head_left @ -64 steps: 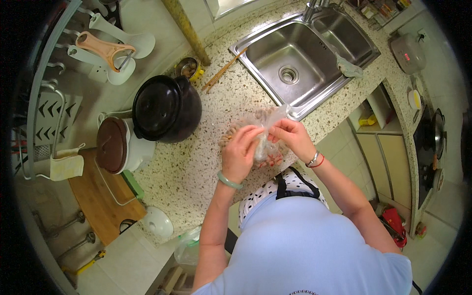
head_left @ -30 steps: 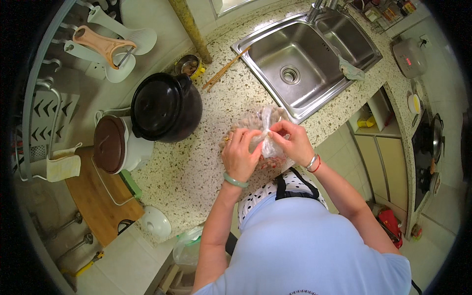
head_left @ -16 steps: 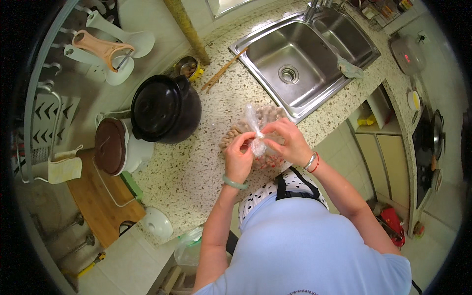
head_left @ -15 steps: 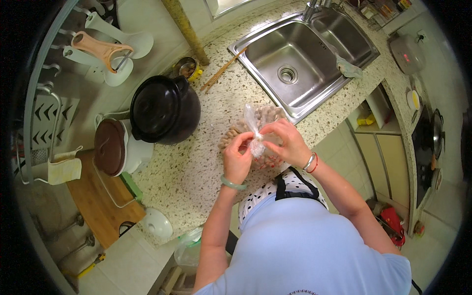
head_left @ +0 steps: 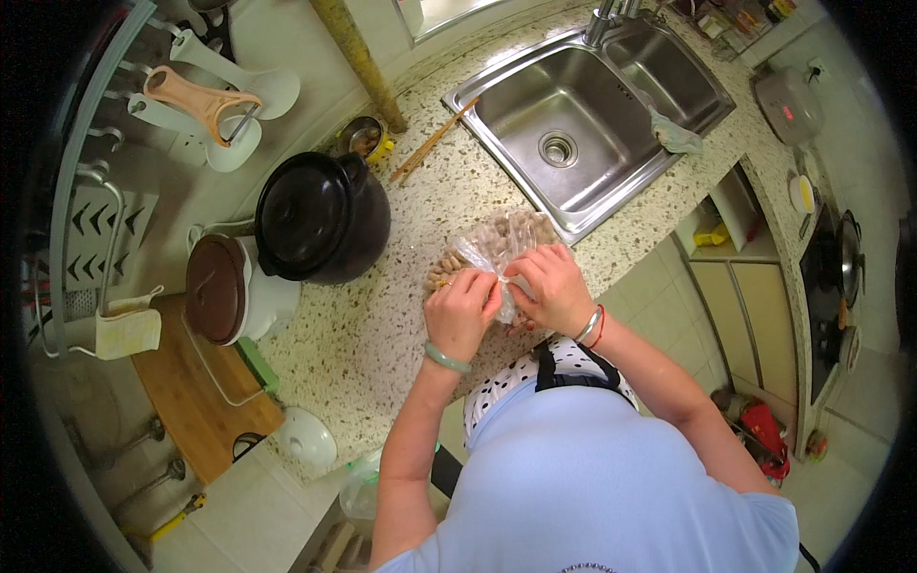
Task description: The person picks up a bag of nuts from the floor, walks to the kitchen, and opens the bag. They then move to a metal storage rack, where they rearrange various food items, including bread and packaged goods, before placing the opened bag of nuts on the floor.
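Observation:
A clear plastic bag [head_left: 521, 232] lies on the speckled counter, left of the sink's near corner. Through it show many tan lumps that look like peanuts in their shells, with some reddish bits near the front. My left hand [head_left: 460, 310], a green bangle on its wrist, pinches the gathered neck of the bag from the left. From the right, my right hand [head_left: 552, 288] pinches the same twisted plastic, its fingertips almost meeting the left ones. Fingers and plastic partly hide the knot or twist between them.
Left on the counter [head_left: 363, 368] stand a black lidded pot [head_left: 315, 220] and a white pot with a brown lid [head_left: 215, 291]. Chopsticks [head_left: 435, 143] lie by the steel sink [head_left: 573, 124]. A wooden board [head_left: 196, 392] and a white lid [head_left: 306, 439] are nearer left.
The bag's loose top, upright before, is now folded down to the left. Both hands have turned over it, fingertips closer together, still pinching the plastic.

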Demonstrator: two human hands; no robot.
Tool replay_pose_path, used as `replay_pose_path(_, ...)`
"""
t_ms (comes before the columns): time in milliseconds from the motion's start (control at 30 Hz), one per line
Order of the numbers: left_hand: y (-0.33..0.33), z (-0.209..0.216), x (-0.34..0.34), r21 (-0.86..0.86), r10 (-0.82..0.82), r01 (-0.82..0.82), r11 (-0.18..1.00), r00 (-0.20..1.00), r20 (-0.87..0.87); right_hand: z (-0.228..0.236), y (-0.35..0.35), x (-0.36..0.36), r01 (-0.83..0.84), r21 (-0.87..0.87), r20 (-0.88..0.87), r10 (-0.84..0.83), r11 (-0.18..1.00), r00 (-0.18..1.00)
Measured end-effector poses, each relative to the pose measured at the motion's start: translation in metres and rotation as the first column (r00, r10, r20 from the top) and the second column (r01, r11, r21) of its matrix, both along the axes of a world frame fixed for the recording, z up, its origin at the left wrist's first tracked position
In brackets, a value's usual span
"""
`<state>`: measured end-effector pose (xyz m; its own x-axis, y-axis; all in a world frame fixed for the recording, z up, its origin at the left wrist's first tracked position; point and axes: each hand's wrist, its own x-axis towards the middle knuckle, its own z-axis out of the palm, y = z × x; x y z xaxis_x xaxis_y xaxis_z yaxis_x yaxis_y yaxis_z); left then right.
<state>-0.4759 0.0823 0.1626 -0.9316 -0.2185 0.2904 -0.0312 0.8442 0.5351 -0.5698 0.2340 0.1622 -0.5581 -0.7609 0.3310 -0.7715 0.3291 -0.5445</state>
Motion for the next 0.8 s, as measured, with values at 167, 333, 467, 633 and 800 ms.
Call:
replay_pose_path(167, 0.005, -0.021, 0.006, 0.361, 0.206, -0.196, 0.912, 0.979, 0.011, -0.007, -0.001, 0.005, 0.064, 0.016, -0.049, -0.063, 0.998, 0.997)
replay_pose_path(333, 0.000, -0.029, 0.011, 0.578, 0.274, -0.356, 0.734, 0.935, 0.228, -0.001, 0.000, 0.004, 0.031, 0.041, -0.005, -0.031, 0.999, 1.000)
replay_pose_path(467, 0.000, -0.009, 0.010, 0.516, 0.163, -0.187, 0.836, 0.982, 0.092, -0.003, 0.002, 0.000, -0.011, 0.049, -0.030, 0.012, 0.999, 0.999)
replay_pose_path(633, -0.005, -0.004, 0.013, 0.368, 0.189, -0.216, 0.904, 0.976, 0.108, 0.002, 0.004, -0.002, -0.084, -0.029, -0.064, 0.082, 0.996, 0.995)
replay_pose_path(800, -0.007, -0.035, 0.016, 0.827, 0.250, -0.284, 0.484, 0.951, 0.181, -0.003, 0.005, 0.005, 0.059, -0.102, 0.126, -0.046, 0.993, 0.991)
